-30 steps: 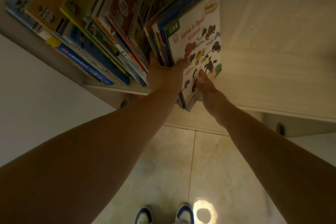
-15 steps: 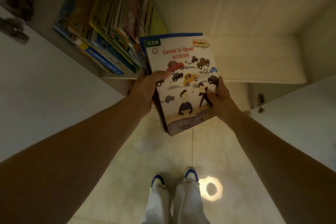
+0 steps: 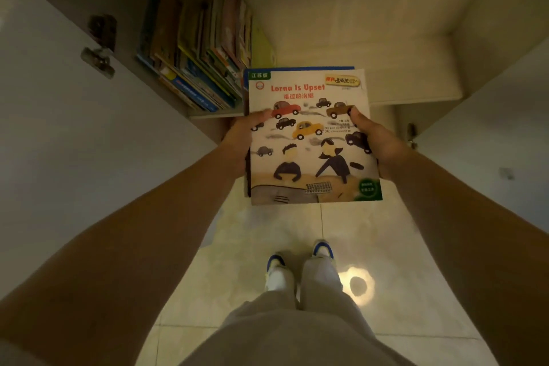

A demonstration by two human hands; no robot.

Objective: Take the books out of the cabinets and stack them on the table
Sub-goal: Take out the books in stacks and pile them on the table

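I hold a small stack of thin picture books [image 3: 309, 140] flat in front of me, clear of the cabinet. The top cover reads "Lorna Is Upset" and shows coloured cars and two figures; a blue book edge shows beneath it. My left hand [image 3: 242, 135] grips the stack's left side, thumb on the cover. On the right side my right hand [image 3: 377, 142] does the same. Several more books [image 3: 202, 53] stand leaning on the left part of the cabinet shelf [image 3: 416, 92].
An open white cabinet door [image 3: 74, 134] with metal hinges stands at my left, and another open door [image 3: 490, 128] at my right. The right half of the shelf is bare. Below are pale floor tiles [image 3: 252, 246], my legs and blue-white shoes.
The stack has come out of the shelf row and toward me, and has turned from upright to flat, cover facing up. My view has dropped back from the cabinet.
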